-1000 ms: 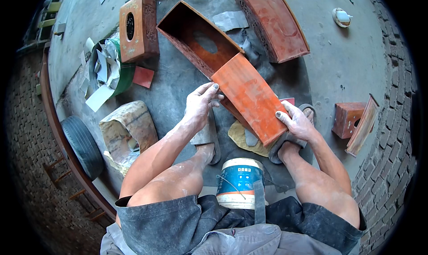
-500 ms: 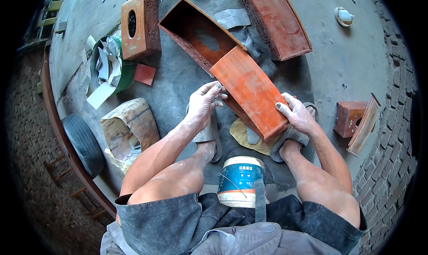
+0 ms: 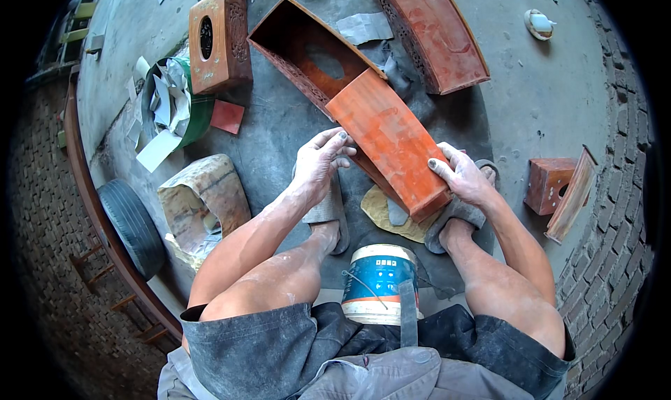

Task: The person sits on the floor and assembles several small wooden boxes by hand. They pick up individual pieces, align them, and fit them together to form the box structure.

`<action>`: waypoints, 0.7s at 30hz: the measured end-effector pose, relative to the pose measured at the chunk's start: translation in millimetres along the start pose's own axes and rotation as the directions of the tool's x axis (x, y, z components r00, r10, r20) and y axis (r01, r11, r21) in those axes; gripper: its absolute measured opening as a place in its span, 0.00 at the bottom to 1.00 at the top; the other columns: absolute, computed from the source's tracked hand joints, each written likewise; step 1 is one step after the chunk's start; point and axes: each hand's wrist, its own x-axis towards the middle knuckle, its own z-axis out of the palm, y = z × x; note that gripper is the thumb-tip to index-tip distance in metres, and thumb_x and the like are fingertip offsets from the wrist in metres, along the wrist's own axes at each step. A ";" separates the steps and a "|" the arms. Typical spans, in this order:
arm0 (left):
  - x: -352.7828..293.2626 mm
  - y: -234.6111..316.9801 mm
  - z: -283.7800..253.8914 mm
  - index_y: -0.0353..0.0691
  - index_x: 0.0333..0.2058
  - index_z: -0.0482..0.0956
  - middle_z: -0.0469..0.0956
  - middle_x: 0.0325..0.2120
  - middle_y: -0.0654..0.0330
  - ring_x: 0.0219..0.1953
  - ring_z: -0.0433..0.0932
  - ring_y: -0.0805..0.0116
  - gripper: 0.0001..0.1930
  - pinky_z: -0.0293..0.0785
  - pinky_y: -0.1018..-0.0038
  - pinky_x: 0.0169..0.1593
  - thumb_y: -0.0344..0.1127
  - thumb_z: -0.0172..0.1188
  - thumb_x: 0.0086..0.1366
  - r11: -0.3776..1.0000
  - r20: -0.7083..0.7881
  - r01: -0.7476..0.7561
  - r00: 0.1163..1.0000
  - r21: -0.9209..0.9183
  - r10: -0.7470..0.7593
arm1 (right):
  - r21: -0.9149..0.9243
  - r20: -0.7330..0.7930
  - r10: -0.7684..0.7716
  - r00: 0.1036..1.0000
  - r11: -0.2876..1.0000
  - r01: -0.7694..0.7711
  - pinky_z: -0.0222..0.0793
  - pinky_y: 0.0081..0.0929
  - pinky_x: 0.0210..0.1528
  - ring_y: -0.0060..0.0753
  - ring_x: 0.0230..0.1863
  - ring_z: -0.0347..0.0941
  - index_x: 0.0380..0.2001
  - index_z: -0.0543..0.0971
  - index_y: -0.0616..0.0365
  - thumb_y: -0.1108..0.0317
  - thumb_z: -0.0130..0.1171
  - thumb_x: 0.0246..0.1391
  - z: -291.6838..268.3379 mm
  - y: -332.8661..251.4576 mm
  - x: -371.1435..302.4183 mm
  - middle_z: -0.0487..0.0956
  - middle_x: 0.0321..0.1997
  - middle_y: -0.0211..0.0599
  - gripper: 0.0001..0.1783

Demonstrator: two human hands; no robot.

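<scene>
A long reddish wooden tissue box (image 3: pixel 297 64) lies bottom up and slanted in front of me, its open inside showing an oval hole. An orange-red wooden panel (image 3: pixel 384 131) covers the near half of the box. My right hand (image 3: pixel 465 175) grips the panel's right edge near its close end, thumb on top and fingers hidden below. My left hand (image 3: pixel 323 159) is closed at the box's left side, fingers curled against the edge beside the panel; their exact hold is partly hidden. Between my feet, yellow sandpaper (image 3: pixel 374 208) lies partly under the box.
Two more carved wooden boxes, one upright with an oval hole (image 3: pixel 222 64) and one large (image 3: pixel 437 33), stand beyond. Left are a green bucket of paper scraps (image 3: pixel 199 110), a cut-open container (image 3: pixel 203 183) and a tyre (image 3: pixel 131 225). A blue-white bucket (image 3: pixel 381 274) stands between my legs.
The orange-red panel has slid slightly away and to the left over the box, and my right hand has moved a little left with it. My left hand has stayed in place.
</scene>
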 end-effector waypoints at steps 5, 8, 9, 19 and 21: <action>4.0 5.2 -3.9 0.34 0.51 0.75 0.82 0.42 0.57 0.40 0.81 0.69 0.14 0.77 0.76 0.38 0.35 0.58 0.72 1.000 -0.017 -0.011 1.000 -0.001 0.011 | 0.019 -0.025 -0.028 0.999 0.999 0.029 0.68 0.27 0.58 0.25 0.53 0.73 0.56 0.73 0.63 0.62 0.53 0.69 3.2 2.8 0.5 0.79 0.51 0.36 0.19; 6.2 11.0 -5.5 0.35 0.51 0.75 0.82 0.41 0.58 0.38 0.81 0.71 0.14 0.77 0.77 0.36 0.37 0.58 0.72 1.000 -0.040 -0.012 0.999 0.028 0.013 | -0.047 -0.036 -0.042 0.998 0.998 0.041 0.67 0.28 0.59 0.26 0.54 0.73 0.57 0.73 0.63 0.63 0.54 0.69 5.3 -3.6 -4.0 0.79 0.51 0.37 0.19; 6.3 12.7 -5.0 0.35 0.51 0.75 0.82 0.41 0.58 0.37 0.82 0.71 0.14 0.77 0.78 0.36 0.37 0.58 0.72 0.999 -0.045 -0.010 0.999 0.035 0.011 | -0.051 -0.044 -0.030 0.999 0.998 0.028 0.66 0.28 0.61 0.27 0.55 0.72 0.58 0.72 0.64 0.64 0.54 0.68 5.9 -5.6 -6.4 0.78 0.53 0.38 0.20; 10.1 18.1 -3.3 0.35 0.46 0.77 0.83 0.39 0.58 0.37 0.83 0.72 0.13 0.79 0.77 0.35 0.39 0.61 0.71 0.997 -0.069 0.014 0.998 0.080 -0.008 | 0.056 -0.011 0.026 1.000 0.998 -0.026 0.63 0.31 0.65 0.30 0.58 0.71 0.61 0.71 0.63 0.66 0.54 0.68 -3.1 5.6 -3.1 0.78 0.56 0.41 0.22; 11.8 18.8 -4.2 0.33 0.46 0.77 0.83 0.39 0.55 0.38 0.83 0.69 0.14 0.79 0.76 0.37 0.39 0.61 0.71 0.995 -0.073 0.007 0.997 0.095 0.000 | 0.073 0.001 0.052 0.999 0.996 -0.052 0.63 0.31 0.65 0.30 0.58 0.72 0.62 0.71 0.62 0.66 0.54 0.68 -4.1 9.5 -1.9 0.78 0.57 0.41 0.22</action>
